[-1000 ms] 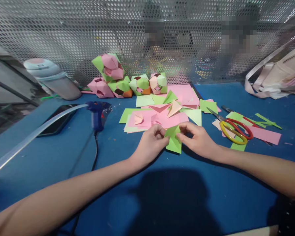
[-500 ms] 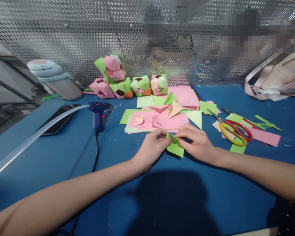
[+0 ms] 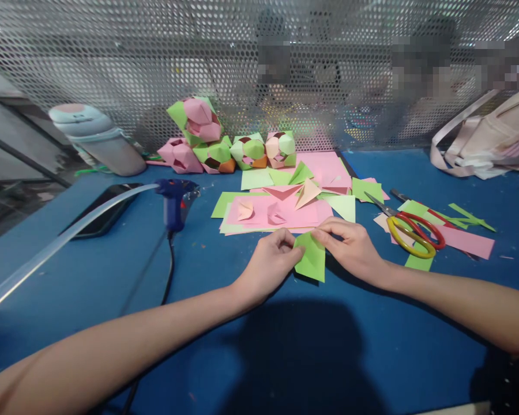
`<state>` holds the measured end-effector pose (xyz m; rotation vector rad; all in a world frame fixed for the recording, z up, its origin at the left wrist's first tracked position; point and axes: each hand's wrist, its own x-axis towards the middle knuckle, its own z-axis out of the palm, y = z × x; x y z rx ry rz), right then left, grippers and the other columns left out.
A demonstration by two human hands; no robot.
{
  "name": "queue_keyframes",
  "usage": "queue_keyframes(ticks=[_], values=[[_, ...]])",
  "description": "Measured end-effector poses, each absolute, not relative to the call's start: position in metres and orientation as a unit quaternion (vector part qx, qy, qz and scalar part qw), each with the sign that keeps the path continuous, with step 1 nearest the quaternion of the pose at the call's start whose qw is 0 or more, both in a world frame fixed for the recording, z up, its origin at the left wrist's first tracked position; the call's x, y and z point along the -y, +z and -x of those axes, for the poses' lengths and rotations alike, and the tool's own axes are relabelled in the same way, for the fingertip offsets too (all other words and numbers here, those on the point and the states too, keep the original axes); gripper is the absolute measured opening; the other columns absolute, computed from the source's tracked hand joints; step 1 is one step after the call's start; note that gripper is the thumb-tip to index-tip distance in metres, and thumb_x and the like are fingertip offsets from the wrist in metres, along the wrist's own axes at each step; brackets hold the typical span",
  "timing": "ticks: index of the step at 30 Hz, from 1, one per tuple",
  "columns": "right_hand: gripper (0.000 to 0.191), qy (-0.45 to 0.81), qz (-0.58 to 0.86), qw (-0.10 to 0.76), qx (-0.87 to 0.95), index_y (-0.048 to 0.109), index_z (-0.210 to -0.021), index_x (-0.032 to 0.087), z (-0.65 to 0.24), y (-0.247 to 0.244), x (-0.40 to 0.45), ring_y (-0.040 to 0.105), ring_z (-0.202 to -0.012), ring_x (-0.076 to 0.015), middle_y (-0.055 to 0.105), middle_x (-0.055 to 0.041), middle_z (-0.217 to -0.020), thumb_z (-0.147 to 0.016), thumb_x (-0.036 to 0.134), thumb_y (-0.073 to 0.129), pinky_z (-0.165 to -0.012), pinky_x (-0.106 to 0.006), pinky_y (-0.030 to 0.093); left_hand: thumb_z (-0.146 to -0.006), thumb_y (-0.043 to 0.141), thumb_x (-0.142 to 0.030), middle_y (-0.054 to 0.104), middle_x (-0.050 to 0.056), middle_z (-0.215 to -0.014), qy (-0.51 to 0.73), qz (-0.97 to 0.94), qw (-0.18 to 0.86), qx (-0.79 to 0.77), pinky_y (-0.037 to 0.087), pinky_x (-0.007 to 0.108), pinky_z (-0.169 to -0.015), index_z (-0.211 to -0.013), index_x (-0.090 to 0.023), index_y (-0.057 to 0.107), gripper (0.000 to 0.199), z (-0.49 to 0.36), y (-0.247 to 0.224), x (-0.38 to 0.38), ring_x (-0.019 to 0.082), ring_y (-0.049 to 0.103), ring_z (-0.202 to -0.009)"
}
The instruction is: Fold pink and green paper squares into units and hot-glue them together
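Observation:
A small sheet of green paper (image 3: 312, 260) is held between my two hands, above the blue table. My left hand (image 3: 271, 258) pinches its left edge between thumb and fingers. At the upper right corner, my right hand (image 3: 349, 246) grips it with thumb and index finger. Just beyond my hands lies a stack of pink paper (image 3: 259, 226), with a small folded peach piece (image 3: 245, 211) and a folded pink piece (image 3: 276, 214) on top. Further back is a folded peach triangle (image 3: 308, 193).
At left stand a blue glue gun (image 3: 173, 207) with a long clear glue stick (image 3: 75, 225), a phone (image 3: 101, 212) and a bottle (image 3: 99, 141). Folded paper balls (image 3: 211, 153) line the back. Scissors (image 3: 409, 230) rest on paper scraps at right, a bag (image 3: 488, 135) behind them.
The green paper now shows more of its flat face, having been creased along its top edge before. My right hand has shifted slightly to the right, to the corner.

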<state>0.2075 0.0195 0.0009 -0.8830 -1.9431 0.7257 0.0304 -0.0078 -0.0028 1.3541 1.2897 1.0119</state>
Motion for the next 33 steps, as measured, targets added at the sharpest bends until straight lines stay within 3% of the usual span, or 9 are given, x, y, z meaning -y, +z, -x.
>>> queue_keyframes(ticks=[5,12,17,25,29,33], values=[[0.003,0.263,0.363,0.441,0.777,0.058,-0.083,0.018,-0.206,-0.002,-0.018,0.051,-0.066,-0.0108,0.055,0.0013,-0.073,-0.083,0.018,0.062,-0.062,-0.024,0.042,-0.075,0.063,-0.027,0.048,-0.004,-0.062,0.431,-0.554,0.478,-0.528,0.03,0.021,-0.051,-0.07,-0.016,0.048,0.02,-0.029,-0.006,0.006,0.008,0.041,-0.055],[0.018,0.2,0.244,0.462,0.828,0.059,-0.089,0.018,-0.207,-0.008,-0.019,0.056,-0.081,-0.0141,0.058,-0.0039,-0.085,-0.084,0.004,0.049,-0.072,-0.028,0.046,-0.076,0.062,-0.026,0.049,-0.004,-0.06,0.435,-0.532,0.507,-0.521,0.031,0.021,-0.051,-0.072,-0.017,0.049,0.016,-0.029,-0.008,0.007,0.009,0.043,-0.055],[0.022,0.163,0.207,0.456,0.85,0.06,-0.099,0.018,-0.208,-0.01,-0.017,0.057,-0.085,-0.0159,0.058,-0.0078,-0.094,-0.083,0.006,0.05,-0.074,-0.031,0.05,-0.077,0.059,-0.025,0.047,-0.005,-0.059,0.444,-0.531,0.515,-0.505,0.03,0.02,-0.05,-0.072,-0.017,0.048,0.014,-0.028,-0.008,0.006,0.008,0.041,-0.052],[0.007,0.195,0.243,0.433,0.846,0.059,-0.093,0.018,-0.209,-0.004,-0.015,0.057,-0.085,-0.017,0.058,-0.0072,-0.09,-0.088,0.017,0.054,-0.076,-0.032,0.049,-0.078,0.061,-0.027,0.05,-0.004,-0.061,0.442,-0.539,0.515,-0.499,0.032,0.02,-0.051,-0.073,-0.016,0.049,0.017,-0.028,-0.006,0.007,0.009,0.043,-0.055],[0.019,0.189,0.238,0.434,0.848,0.056,-0.1,0.018,-0.209,-0.007,-0.017,0.056,-0.087,-0.0188,0.06,-0.0077,-0.093,-0.084,0.024,0.063,-0.078,-0.035,0.048,-0.078,0.063,-0.03,0.049,-0.004,-0.063,0.446,-0.545,0.507,-0.496,0.032,0.02,-0.053,-0.073,-0.016,0.049,0.02,-0.029,-0.003,0.008,0.008,0.043,-0.057],[0.005,0.211,0.299,0.444,0.818,0.056,-0.084,0.018,-0.207,-0.006,-0.018,0.054,-0.073,-0.0144,0.057,-0.0023,-0.078,-0.084,0.018,0.06,-0.068,-0.029,0.044,-0.078,0.063,-0.031,0.045,-0.005,-0.062,0.433,-0.567,0.484,-0.506,0.03,0.021,-0.053,-0.07,-0.016,0.047,0.023,-0.031,-0.001,0.009,0.008,0.039,-0.057]])
